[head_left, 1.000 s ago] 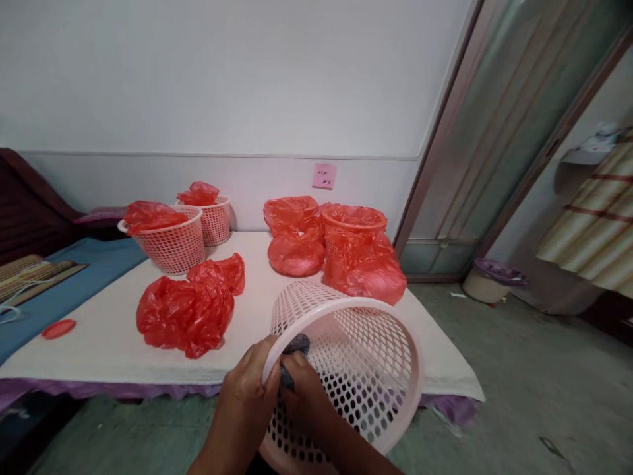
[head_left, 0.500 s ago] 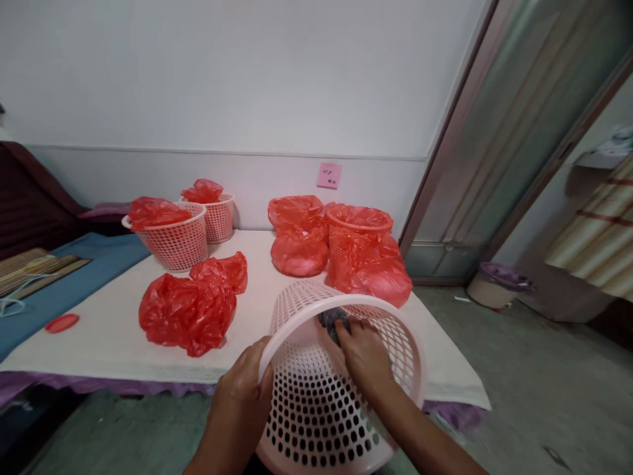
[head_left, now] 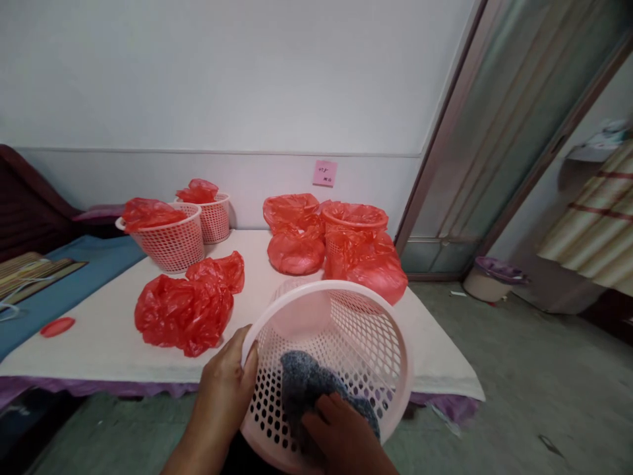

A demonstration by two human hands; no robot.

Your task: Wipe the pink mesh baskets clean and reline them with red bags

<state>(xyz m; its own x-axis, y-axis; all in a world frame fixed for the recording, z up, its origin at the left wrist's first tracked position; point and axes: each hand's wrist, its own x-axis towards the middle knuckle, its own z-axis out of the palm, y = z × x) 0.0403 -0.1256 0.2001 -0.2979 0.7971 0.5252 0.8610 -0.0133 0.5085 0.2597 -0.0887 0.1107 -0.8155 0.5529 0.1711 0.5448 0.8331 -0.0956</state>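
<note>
A pale pink perforated plastic basket (head_left: 403, 369) is tilted with its mouth toward me, at the front edge of the table. My left hand (head_left: 230, 369) grips the left side of its rim, thumb inside and fingers round the outside. Inside the basket, my right hand (head_left: 341, 429) holds a dark blue-grey speckled cloth (head_left: 309, 382) against the lower wall. Its fingers are curled on the cloth, and part of the cloth spreads out beyond them.
On the white-covered table (head_left: 103, 333) lies a crumpled red plastic bag (head_left: 185, 310). Two baskets (head_left: 171, 241) with red bags stand at back left. Red-bagged baskets (head_left: 356, 227) stand at back right. A red oval piece (head_left: 58, 327) lies far left; a bin (head_left: 489, 278) stands on the floor.
My right hand has moved with the cloth from the basket's upper wall down to its lower wall, and more cloth shows. The basket has shifted slightly left, its mouth turned more toward me.
</note>
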